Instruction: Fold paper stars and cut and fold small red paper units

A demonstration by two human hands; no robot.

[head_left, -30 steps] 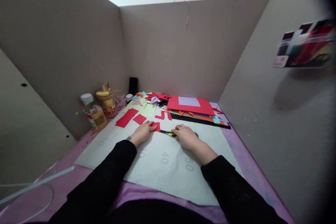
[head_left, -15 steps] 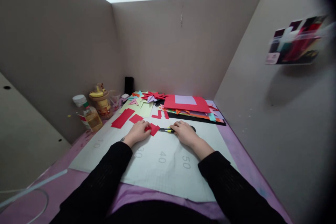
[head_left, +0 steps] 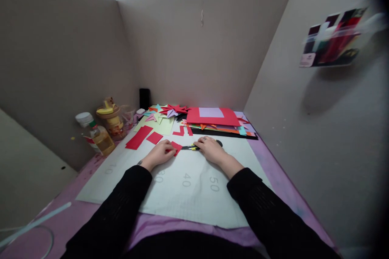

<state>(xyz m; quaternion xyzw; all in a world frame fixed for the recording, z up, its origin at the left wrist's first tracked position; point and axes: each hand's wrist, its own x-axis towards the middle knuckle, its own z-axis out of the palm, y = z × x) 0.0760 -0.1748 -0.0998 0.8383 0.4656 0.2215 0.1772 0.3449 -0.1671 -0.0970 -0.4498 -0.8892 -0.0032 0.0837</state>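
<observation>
My left hand (head_left: 159,154) lies flat on the mat with its fingers pressing down on a small red paper piece (head_left: 175,147); its grip is open, not wrapped around anything. My right hand (head_left: 210,150) rests on top of the scissors (head_left: 192,147), and I cannot tell if its grip is closed on them, because the hand hides the handles.

The counter (head_left: 282,178) is pinkish purple, and a big white mat (head_left: 188,186) with grey numbers lies on it. Tall brown cardboard walls (head_left: 188,48) stand around me on three sides. A packet of coloured paper (head_left: 331,40) hangs on the right wall.

The red paper piece is small and flat, with a pointed corner. It lies on the mat between my two hands, just beside the scissors' tip. The scissors have yellow and black on them. They lie flat, long way going left to right, with the tip pointing left at the red piece.

Further back there is a stack of coloured paper (head_left: 212,118) with a red sheet on top, some folded paper stars (head_left: 170,110), more red scraps (head_left: 139,137), and a bottle (head_left: 99,135) next to a jar (head_left: 112,119) on the left.
</observation>
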